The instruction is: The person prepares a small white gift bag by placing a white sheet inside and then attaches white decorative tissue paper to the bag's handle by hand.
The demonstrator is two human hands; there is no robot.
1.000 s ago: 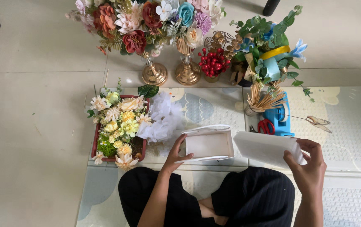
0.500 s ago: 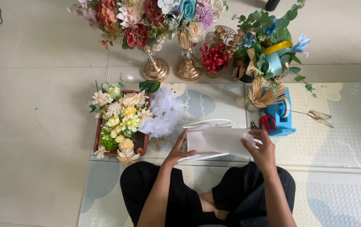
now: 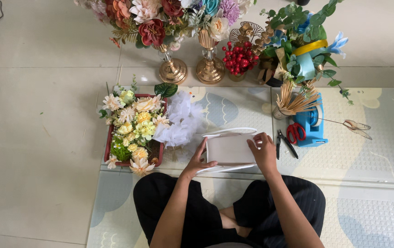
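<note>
I am holding a white box (image 3: 230,149) on the mat (image 3: 380,156) just past my crossed legs, my left hand (image 3: 196,160) gripping its left edge and my right hand (image 3: 263,151) clasping its right. It is possibly a folded carton. Left of it, white tulle (image 3: 181,120) is touching a basket of yellow flowers (image 3: 132,128); right, pliers (image 3: 280,141) and red scissors (image 3: 295,132) are lying. Farther off, gold vases (image 3: 192,69) are standing.

Matt white paper bag (image 3: 230,149) between the fingers (image 3: 200,151)

Beyond the fingertips: glossy gold metal vase stands (image 3: 173,71), shiny blue plastic tape dispenser (image 3: 313,125), textured foam mat (image 3: 344,151).
</note>
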